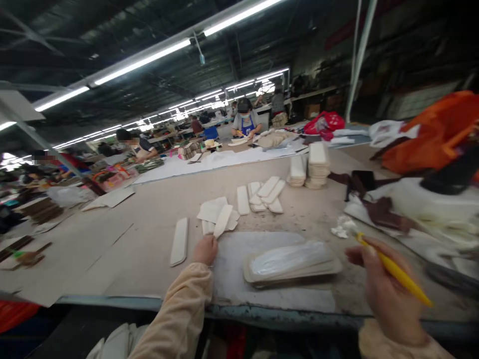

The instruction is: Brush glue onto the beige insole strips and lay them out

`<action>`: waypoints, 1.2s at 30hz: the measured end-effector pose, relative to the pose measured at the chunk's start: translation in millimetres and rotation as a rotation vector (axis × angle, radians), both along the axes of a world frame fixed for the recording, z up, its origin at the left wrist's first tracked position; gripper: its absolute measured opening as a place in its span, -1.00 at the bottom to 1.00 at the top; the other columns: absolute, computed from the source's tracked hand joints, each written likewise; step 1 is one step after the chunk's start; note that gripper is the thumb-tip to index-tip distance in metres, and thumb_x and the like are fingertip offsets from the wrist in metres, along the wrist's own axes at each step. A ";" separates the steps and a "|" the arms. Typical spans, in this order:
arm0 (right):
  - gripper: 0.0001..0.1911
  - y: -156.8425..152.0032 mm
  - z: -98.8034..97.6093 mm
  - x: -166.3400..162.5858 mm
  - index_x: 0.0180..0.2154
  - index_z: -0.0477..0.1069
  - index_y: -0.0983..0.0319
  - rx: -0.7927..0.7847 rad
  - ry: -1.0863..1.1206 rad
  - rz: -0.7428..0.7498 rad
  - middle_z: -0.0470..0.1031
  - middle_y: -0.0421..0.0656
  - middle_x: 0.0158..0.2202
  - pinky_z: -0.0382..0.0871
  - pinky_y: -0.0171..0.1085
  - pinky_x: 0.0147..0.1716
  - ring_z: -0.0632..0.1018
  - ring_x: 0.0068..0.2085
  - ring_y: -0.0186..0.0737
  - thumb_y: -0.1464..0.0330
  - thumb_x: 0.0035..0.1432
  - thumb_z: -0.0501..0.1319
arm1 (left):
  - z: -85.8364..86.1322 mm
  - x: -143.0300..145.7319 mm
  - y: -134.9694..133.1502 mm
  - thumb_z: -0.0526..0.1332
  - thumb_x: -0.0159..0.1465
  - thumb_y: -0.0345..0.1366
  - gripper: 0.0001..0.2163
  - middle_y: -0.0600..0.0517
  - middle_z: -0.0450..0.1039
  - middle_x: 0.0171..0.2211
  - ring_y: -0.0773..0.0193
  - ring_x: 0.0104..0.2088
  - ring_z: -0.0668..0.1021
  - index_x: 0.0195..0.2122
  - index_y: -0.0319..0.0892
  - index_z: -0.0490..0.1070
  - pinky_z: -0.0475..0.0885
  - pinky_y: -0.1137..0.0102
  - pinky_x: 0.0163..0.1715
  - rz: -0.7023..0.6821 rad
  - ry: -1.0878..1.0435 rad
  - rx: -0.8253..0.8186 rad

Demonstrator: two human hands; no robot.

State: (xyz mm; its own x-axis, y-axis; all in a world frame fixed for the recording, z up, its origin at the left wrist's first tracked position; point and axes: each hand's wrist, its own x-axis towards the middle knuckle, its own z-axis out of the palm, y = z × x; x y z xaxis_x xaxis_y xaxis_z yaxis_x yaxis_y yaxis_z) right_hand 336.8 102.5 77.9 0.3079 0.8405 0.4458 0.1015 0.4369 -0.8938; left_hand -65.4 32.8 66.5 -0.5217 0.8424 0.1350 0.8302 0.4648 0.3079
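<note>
My left hand (205,249) is closed on a long cream insole piece (222,221), lifting it off a small heap of the same pieces (214,209). My right hand (385,289) grips a yellow-handled brush (396,271), its whitish bristle end (342,227) pointing up and left. Between my hands lies a stack of insole boards with a glossy wet top (290,263) on a grey mat (239,279). A single insole strip (179,241) lies left of my left hand.
More loose insole pieces (262,194) and stacked piles (310,167) sit farther back on the long brown table (112,239). Orange bags (434,132) and dark scraps crowd the right side. Other workers (245,122) sit at the table's far end. The metal table edge (262,314) runs near me.
</note>
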 end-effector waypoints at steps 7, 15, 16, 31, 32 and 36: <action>-0.73 3.6 13.6 -6.2 -0.12 0.44 0.19 -0.020 0.144 0.056 0.53 -0.05 -0.08 0.54 -0.09 -0.18 0.61 -0.14 -0.10 0.16 0.25 0.22 | 58.3 28.8 -12.8 -0.05 0.39 -0.13 -0.70 0.01 0.53 -0.24 0.23 -0.24 0.53 -0.12 -0.13 0.41 0.39 0.42 -0.24 -0.254 -0.157 0.254; -0.63 4.5 2.6 -16.7 -0.11 0.29 0.10 -0.243 0.448 0.357 0.46 -0.18 -0.02 0.56 -0.20 -0.23 0.59 -0.19 -0.26 0.15 0.11 0.34 | 92.2 118.8 4.4 0.04 0.35 -0.24 -0.78 0.10 0.48 -0.39 0.32 -0.36 0.47 -0.31 -0.15 0.45 0.33 0.46 -0.34 -0.653 -0.446 0.086; -0.62 5.1 3.9 -16.4 -0.13 0.28 0.10 -0.254 0.490 0.348 0.48 -0.21 -0.08 0.57 -0.24 -0.29 0.59 -0.25 -0.30 0.15 0.08 0.35 | 89.2 122.5 8.5 0.05 0.34 -0.25 -0.79 0.09 0.49 -0.38 0.31 -0.34 0.47 -0.31 -0.15 0.46 0.33 0.46 -0.31 -0.658 -0.458 0.055; -0.61 30.0 -13.1 -18.9 -0.20 0.31 0.14 -0.178 -0.274 -0.059 0.56 -0.13 -0.30 0.45 -0.05 -0.14 0.60 -0.20 -0.01 0.08 0.02 0.33 | 40.3 89.2 22.8 0.39 -0.01 -0.27 -0.55 0.08 0.41 -0.39 0.42 -0.44 0.44 -0.07 -0.25 0.44 0.32 0.50 -0.46 -0.394 -1.067 -0.121; -0.61 31.6 -13.7 -20.9 -0.20 0.31 0.14 -0.178 -0.319 -0.076 0.56 -0.12 -0.30 0.45 -0.08 -0.17 0.60 -0.21 -0.02 0.06 0.03 0.31 | 37.4 87.0 21.6 0.40 -0.02 -0.27 -0.55 0.09 0.40 -0.42 0.42 -0.47 0.43 -0.08 -0.26 0.44 0.32 0.50 -0.48 -0.371 -1.045 -0.117; -0.59 36.5 -16.7 -29.1 -0.25 0.33 0.16 -0.135 -0.445 -0.084 0.53 -0.11 -0.29 0.44 -0.17 -0.26 0.57 -0.27 -0.06 0.00 0.03 0.25 | 30.7 83.3 18.6 0.41 -0.02 -0.29 -0.59 0.15 0.38 -0.55 0.44 -0.57 0.39 -0.14 -0.27 0.41 0.26 0.52 -0.58 -0.281 -0.968 -0.129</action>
State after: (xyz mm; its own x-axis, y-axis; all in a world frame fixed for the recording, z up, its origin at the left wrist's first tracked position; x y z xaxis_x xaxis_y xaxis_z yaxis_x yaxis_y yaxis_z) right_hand 307.7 139.0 61.2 0.1812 0.8804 0.4384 0.5180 0.2935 -0.8035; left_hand 17.9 51.4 97.3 -0.1398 0.9295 -0.3414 0.3350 0.3688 0.8670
